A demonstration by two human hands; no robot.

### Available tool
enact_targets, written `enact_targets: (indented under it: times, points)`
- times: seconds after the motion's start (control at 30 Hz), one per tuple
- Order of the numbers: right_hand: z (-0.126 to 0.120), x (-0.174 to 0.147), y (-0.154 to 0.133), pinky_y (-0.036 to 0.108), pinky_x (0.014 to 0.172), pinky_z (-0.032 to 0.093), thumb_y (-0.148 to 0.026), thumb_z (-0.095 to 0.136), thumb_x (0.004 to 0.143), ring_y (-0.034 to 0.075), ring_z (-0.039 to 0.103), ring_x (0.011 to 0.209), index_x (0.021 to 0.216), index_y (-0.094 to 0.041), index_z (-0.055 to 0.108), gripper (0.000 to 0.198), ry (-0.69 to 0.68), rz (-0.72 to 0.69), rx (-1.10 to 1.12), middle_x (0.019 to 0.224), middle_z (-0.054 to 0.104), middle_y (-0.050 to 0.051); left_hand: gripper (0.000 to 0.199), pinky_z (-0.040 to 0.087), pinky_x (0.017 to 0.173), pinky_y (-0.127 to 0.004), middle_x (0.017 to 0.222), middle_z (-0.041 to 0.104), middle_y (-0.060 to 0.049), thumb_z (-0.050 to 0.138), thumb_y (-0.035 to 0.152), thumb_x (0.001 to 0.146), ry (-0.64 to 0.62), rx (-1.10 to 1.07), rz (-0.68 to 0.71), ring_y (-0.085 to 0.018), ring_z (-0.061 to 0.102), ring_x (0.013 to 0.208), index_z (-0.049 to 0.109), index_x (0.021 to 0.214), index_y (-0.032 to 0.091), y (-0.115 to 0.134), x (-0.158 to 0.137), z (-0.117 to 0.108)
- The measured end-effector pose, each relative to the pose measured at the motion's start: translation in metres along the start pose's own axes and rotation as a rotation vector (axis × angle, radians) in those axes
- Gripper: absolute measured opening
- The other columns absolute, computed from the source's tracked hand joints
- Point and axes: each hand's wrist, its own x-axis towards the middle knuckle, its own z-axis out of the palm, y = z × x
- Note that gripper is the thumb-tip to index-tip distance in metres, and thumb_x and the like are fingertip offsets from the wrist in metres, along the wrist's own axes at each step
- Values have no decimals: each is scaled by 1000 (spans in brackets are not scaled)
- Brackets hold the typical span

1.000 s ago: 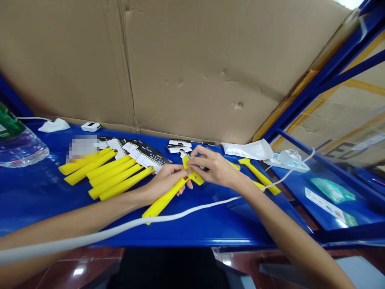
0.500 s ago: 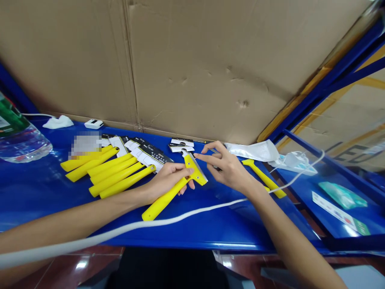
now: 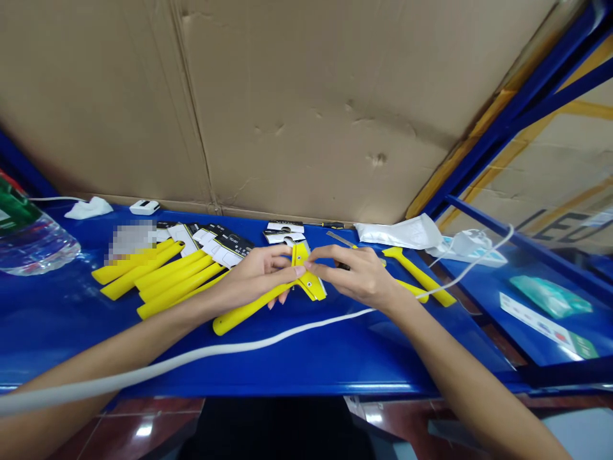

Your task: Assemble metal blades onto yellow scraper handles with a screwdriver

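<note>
A yellow scraper [image 3: 258,308] is in my left hand [image 3: 256,275], its handle slanting down to the left. My left thumb lies on the neck just below the wide head, which has two screws in it. My right hand [image 3: 361,275] comes in from the right with its fingers drawn together, the fingertips at the blade edge of the head. Something small and dark shows under the right fingers, too hidden to name. To the left lie several yellow scrapers [image 3: 175,276] with black-and-white cards [image 3: 223,241] over their heads.
Another yellow scraper [image 3: 424,275] lies at the right. Behind are folded cards [image 3: 285,231], a screwdriver [image 3: 332,225] and a white packet [image 3: 400,231]. A white cable [image 3: 268,348] crosses in front of my hands. At the left stands a plastic bottle [image 3: 38,239]; cardboard [image 3: 297,108] walls the back.
My right fingers have closed in from beside the scraper onto its head. The scraper has turned slightly in my left hand and shifted left in view.
</note>
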Motion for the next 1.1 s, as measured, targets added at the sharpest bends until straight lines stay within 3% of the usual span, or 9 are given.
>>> enact_targets:
  times: [0.1,0.2,0.3,0.4,0.47,0.57,0.77,0.93,1.1]
  points:
    - [-1,1,2,25,56,45,-10,47,111,12,74,85,113,-19,74,29,-5,0,-26,113,80,7,66,55,45,-23,130,70,-13,81,46,92,195,151,177,-18,73,79,55,149,25,-3,-3,3]
    - [-2,1,3,26,58,47,-10,46,111,14,76,87,115,-18,73,28,-29,4,-49,116,81,7,69,63,58,-26,149,60,-14,84,40,91,288,417,384,-18,74,90,54,152,30,-7,-6,3]
    - [-2,0,5,26,59,49,-7,46,109,14,77,87,115,-16,72,28,-18,-4,-52,117,81,8,59,69,84,-35,153,60,-16,84,33,93,269,700,662,-25,74,114,62,147,27,-10,-8,-2]
    - [-1,-1,8,25,62,52,-5,47,107,14,77,88,114,-17,71,27,-1,6,-46,118,80,9,54,61,111,-45,151,64,-17,78,22,97,174,862,883,-29,67,136,63,149,23,-14,-7,-9]
    - [0,-3,9,26,66,55,-4,47,106,15,77,89,116,-17,70,28,10,12,-51,119,80,9,52,57,117,-45,149,67,-16,70,12,101,132,925,951,-27,66,139,60,152,22,-18,-5,-13]
    - [4,-5,9,26,67,57,-6,48,107,15,77,90,122,-20,70,30,12,43,-37,120,79,8,45,56,119,-46,148,70,-13,63,8,103,116,964,936,-27,67,139,66,145,23,-21,-6,-15]
    - [12,-10,8,27,72,61,-13,53,108,16,78,94,125,-23,72,27,11,138,39,119,80,6,48,49,122,-54,160,60,-14,59,14,104,80,968,683,-33,59,147,66,150,28,-19,-13,-15]
    - [14,-10,7,29,78,64,-13,55,108,17,79,99,125,-23,72,26,11,156,90,121,79,7,49,48,123,-53,158,62,-14,58,15,105,77,995,704,-31,58,147,63,152,27,-24,-11,-17]
    - [10,-2,5,29,78,64,-15,56,110,17,78,96,115,-19,72,18,61,194,234,114,79,10,31,51,120,-46,148,70,-13,63,21,105,121,775,641,-28,67,137,71,135,25,-21,-9,-12]
